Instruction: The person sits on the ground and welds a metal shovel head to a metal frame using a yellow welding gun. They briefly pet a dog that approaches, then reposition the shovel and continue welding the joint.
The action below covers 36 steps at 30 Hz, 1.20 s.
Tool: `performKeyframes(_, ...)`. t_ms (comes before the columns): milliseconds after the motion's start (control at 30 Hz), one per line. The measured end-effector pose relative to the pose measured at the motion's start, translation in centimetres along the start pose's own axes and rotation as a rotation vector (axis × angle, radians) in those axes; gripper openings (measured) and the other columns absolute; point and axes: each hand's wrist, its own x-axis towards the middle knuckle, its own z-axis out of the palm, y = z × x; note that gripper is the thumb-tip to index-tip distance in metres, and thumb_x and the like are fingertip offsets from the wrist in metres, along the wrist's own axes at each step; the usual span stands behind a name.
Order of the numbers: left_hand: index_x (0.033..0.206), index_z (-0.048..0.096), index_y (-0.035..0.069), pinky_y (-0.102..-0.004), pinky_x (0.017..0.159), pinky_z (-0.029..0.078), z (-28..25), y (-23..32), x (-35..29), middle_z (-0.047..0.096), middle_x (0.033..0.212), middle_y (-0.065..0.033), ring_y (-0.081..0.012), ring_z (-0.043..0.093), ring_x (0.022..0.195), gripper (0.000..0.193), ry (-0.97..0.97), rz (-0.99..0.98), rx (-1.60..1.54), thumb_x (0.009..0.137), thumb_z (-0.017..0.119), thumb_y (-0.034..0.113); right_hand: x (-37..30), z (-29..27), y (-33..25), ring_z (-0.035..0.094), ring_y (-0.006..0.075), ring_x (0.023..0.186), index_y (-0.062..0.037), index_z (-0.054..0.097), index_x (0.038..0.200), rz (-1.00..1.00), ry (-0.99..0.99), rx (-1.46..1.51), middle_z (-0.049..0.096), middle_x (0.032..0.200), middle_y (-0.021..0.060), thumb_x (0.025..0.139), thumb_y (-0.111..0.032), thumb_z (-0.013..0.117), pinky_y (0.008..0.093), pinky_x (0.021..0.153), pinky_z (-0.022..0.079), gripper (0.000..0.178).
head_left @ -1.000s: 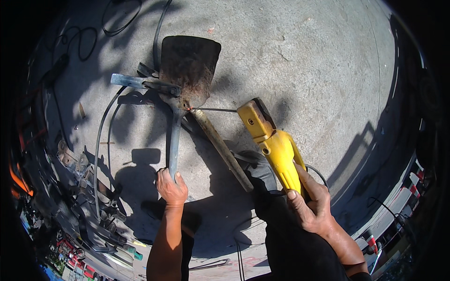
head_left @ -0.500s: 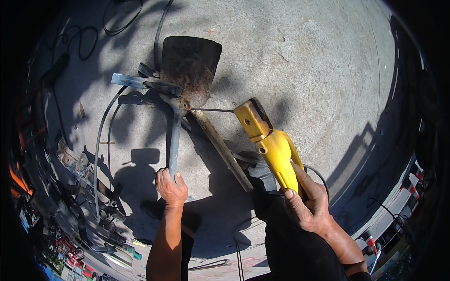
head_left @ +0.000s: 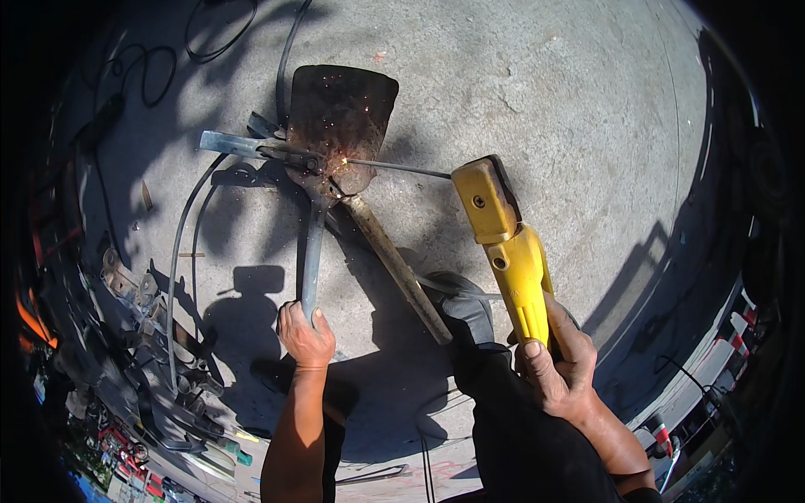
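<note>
My right hand (head_left: 566,369) is closed round the handle of a yellow electrode holder (head_left: 499,222). A thin welding rod (head_left: 402,169) runs left from its jaws, with its tip at the lower part of a dark, rusty flat blade (head_left: 344,105), where a small bright spot and scattered sparks show. My left hand (head_left: 307,335) grips the lower end of a grey metal bar (head_left: 314,260), whose top meets the blade's narrow end. A blue-grey metal clamp (head_left: 231,144) sits at the blade's left side. From the same joint a worn pole (head_left: 398,272) slants down to the right.
Black cable (head_left: 178,277) curves over the concrete floor (head_left: 545,101) on the left; more cable (head_left: 159,71) lies coiled at upper left. Metal scraps (head_left: 134,285) crowd the left side. My shoe (head_left: 465,310) is beside the pole's lower end.
The electrode holder has moved up and to the right. The rod's tip has shifted up from the joint onto the blade, and sparks have appeared. My left hand stays put.
</note>
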Motion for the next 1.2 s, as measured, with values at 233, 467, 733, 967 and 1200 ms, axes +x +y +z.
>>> performKeyframes(233,0.101,0.055,-0.004,-0.0536,0.081,0.046,0.0,0.0,-0.1,0.057,0.095,-0.0249,-0.0455,0.057,0.093,0.039,-0.005,-0.006,-0.006,0.102,0.051,0.034,0.3,-0.1,-0.1,0.067,0.0166,0.075,0.0112,0.049,0.145,0.029,-0.047,-0.069,0.072,0.094,0.0174,0.099,-0.015,0.069,0.0280,0.073,0.051,0.056)
performKeyframes(467,0.100,0.055,-0.004,-0.0535,0.081,0.046,-0.1,0.1,0.1,0.057,0.094,-0.0246,-0.0455,0.057,0.093,0.039,-0.009,-0.009,-0.017,0.102,0.050,0.035,0.7,0.1,-0.5,0.067,0.0158,0.078,0.0091,0.050,0.145,0.022,-0.095,-0.099,0.072,0.096,0.0170,0.099,-0.014,0.069,0.0278,0.073,0.051,0.055)
performKeyframes(733,0.099,0.055,-0.004,-0.0534,0.081,0.046,0.0,0.1,0.1,0.056,0.093,-0.0246,-0.0455,0.057,0.092,0.038,-0.004,-0.007,-0.023,0.101,0.051,0.033,0.8,0.2,-0.2,0.068,0.0166,0.080,0.0088,0.049,0.146,0.002,-0.108,-0.100,0.073,0.099,0.0174,0.100,-0.015,0.069,0.0282,0.075,0.052,0.055)
performKeyframes(967,0.099,0.054,-0.005,-0.0537,0.083,0.046,-0.1,0.2,0.1,0.056,0.094,-0.0253,-0.0459,0.057,0.092,0.037,-0.015,-0.016,-0.019,0.100,0.052,0.032,0.9,0.3,-0.5,0.069,0.0169,0.082,0.0090,0.049,0.146,0.015,-0.123,-0.107,0.073,0.098,0.0173,0.100,-0.016,0.068,0.0283,0.076,0.052,0.056)
performKeyframes(1200,0.101,0.054,-0.005,-0.0538,0.083,0.046,0.0,0.0,0.0,0.056,0.094,-0.0255,-0.0462,0.057,0.093,0.037,-0.012,-0.010,-0.013,0.100,0.052,0.032,1.0,0.4,-0.5,0.069,0.0164,0.081,0.0084,0.049,0.146,-0.008,-0.127,-0.140,0.073,0.097,0.0167,0.100,-0.016,0.068,0.0281,0.076,0.052,0.056)
